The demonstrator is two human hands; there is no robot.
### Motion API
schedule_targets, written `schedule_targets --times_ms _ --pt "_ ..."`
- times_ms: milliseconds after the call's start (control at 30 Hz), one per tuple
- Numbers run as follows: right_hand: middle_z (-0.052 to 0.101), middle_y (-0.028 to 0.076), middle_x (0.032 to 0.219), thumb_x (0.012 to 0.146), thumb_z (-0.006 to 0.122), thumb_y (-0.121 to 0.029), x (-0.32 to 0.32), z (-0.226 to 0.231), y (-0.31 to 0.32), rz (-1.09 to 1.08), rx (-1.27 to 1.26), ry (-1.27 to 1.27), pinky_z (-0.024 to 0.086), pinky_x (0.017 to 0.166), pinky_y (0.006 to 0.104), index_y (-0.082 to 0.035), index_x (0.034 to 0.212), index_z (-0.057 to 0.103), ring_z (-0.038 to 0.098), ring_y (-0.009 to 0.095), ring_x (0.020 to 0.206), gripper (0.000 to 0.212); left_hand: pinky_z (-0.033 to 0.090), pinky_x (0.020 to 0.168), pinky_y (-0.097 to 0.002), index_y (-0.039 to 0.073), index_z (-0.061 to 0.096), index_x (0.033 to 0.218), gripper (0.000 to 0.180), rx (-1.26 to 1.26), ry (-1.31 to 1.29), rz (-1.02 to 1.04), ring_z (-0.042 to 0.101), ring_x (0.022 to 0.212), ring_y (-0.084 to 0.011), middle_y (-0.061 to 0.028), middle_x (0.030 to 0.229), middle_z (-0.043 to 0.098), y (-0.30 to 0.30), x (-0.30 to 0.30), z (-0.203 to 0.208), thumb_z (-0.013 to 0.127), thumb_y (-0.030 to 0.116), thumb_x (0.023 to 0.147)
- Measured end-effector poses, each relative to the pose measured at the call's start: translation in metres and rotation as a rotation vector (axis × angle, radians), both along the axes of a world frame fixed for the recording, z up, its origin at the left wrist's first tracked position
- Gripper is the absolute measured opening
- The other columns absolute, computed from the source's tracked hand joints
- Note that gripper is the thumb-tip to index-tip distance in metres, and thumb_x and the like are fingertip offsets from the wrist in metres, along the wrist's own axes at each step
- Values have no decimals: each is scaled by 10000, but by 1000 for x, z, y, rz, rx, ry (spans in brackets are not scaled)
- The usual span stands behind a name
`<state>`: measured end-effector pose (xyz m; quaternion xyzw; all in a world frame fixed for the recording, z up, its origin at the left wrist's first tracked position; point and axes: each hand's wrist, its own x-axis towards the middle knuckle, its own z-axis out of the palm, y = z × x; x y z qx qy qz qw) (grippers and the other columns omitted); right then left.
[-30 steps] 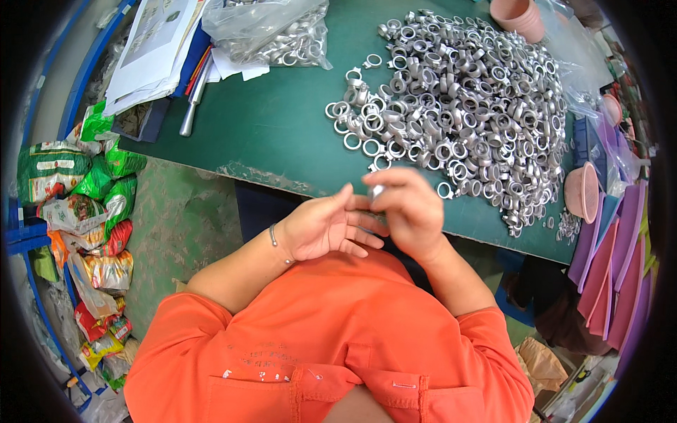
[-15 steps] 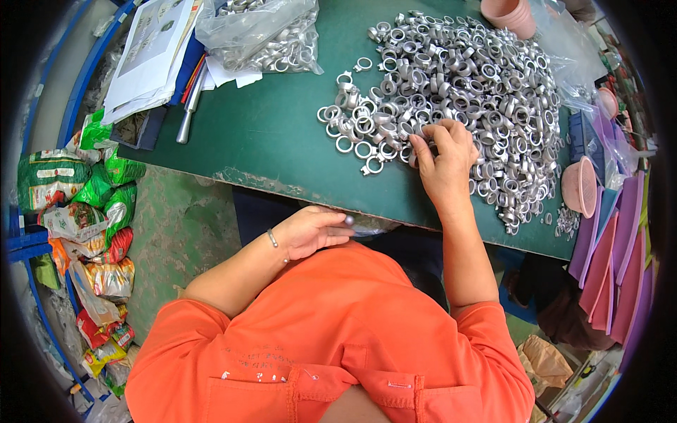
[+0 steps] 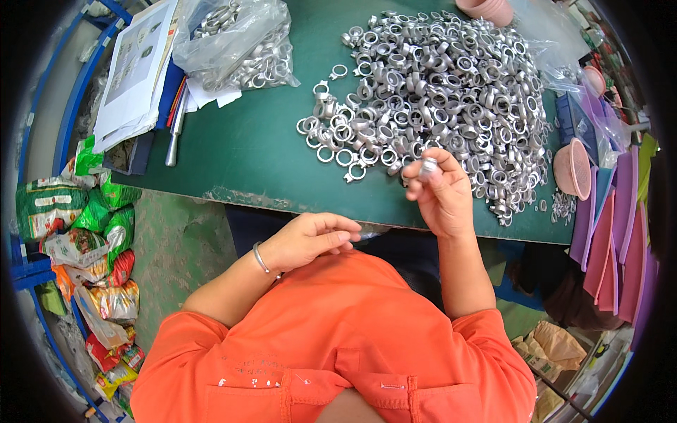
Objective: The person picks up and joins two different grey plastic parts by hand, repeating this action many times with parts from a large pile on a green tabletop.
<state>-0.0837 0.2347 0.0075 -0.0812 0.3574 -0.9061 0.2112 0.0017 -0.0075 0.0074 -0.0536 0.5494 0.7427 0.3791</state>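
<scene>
My right hand (image 3: 446,197) is raised over the table's front edge, thumb and fingers pinching a small silver metal ring (image 3: 428,167). Just beyond it spreads a big heap of silver metal rings (image 3: 451,92), many with a small lug on the side. Close in front of my body, short of the table edge, hovers my left hand (image 3: 310,238), wearing a bracelet (image 3: 261,258) at the wrist. Its fingers are loosely bent with the thumb apart, and nothing shows in them; the palm is hidden.
On the green table (image 3: 268,148), a clear bag of rings (image 3: 240,49) lies beside papers (image 3: 137,74) and a metal-handled tool (image 3: 174,144). Pink baskets (image 3: 572,169) stand at the right, near purple and pink panels (image 3: 606,240). Colourful packages (image 3: 53,204) fill the left side.
My right hand has drawn back from the heap toward me and now holds up a ring. My left hand has turned from palm showing to back upward, its fingers more bent.
</scene>
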Motion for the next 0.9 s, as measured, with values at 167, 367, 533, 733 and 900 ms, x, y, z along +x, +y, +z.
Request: schedule_targets --times_ms 167,367,533,733,900 --pt "601 154 903 769 503 107 3 4 31 -249 42 10 520 566 257 -14 1060 557 607 191 743 320 489 671 -207 -5 628 1077 189 -194 240 165 590 761 -67 -41 940 663 -1 -12 3 583 78 913" --pt "596 60 791 786 711 -106 10 3 10 -409 1447 756 484 577 312 -56 978 663 608 199 684 204 473 636 -272 5 632 952 188 -736 1176 181 579 705 -169 -68 915 569 43 -59 13 699 45 781" --pt "562 73 845 684 761 -165 16 8 -12 -351 1817 906 499 643 377 -52 979 623 608 270 783 345 484 673 -372 25 622 868 235 -926 1364 165 571 787 -295 -113 861 537 67 -79 -6 754 54 676" --pt "566 93 881 681 745 -108 16 -4 -2 -438 1591 867 494 644 375 -41 961 601 597 274 757 321 506 680 -304 16 647 884 160 -689 1170 240 603 776 -210 -86 914 569 57 -70 -1 703 -19 738" --pt "601 28 947 833 684 -112 28 -2 4 -140 672 147 429 566 181 -8 1065 587 530 69 693 272 551 689 -254 -17 615 1015 163 -148 530 289 654 849 -161 -121 995 645 42 -47 -3 626 -20 852"
